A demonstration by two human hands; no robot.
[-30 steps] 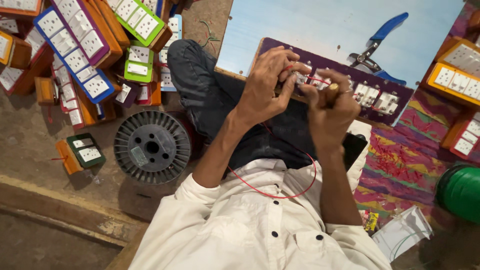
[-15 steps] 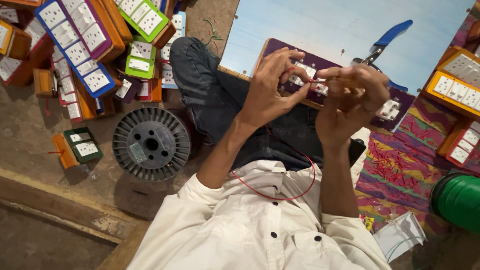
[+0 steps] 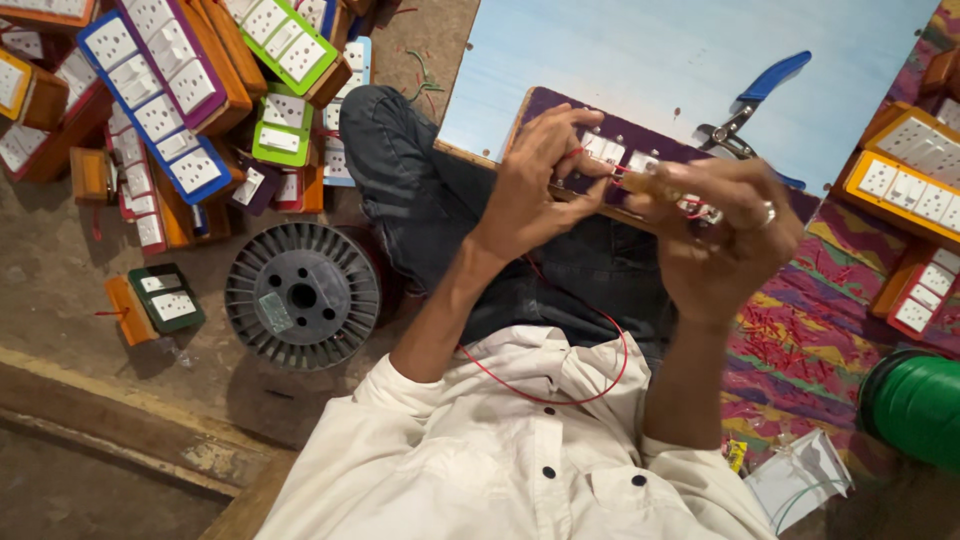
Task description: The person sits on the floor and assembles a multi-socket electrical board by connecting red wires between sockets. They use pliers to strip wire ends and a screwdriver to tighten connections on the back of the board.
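A purple switch board (image 3: 640, 140) with white switches rests on my lap against the blue panel. My left hand (image 3: 535, 185) grips its near edge, with the fingertips pinching a thin red wire (image 3: 575, 385) that loops down over my white shirt. My right hand (image 3: 725, 235), with a ring on one finger, is closed around a slim tool with a yellowish handle (image 3: 668, 188) that lies across the board's front. The tool is blurred and its tip is hidden by my fingers.
Blue-handled pliers (image 3: 752, 105) lie on the light blue panel (image 3: 620, 50). A grey wire spool (image 3: 302, 296) sits on the floor at left, beside a pile of coloured switch boards (image 3: 170, 90). More boards (image 3: 905, 180) and a green spool (image 3: 915, 405) are at right.
My right hand has moved lower and to the right along the board, with the tool turned more sideways. My left hand stays on the board's edge with the red wire.
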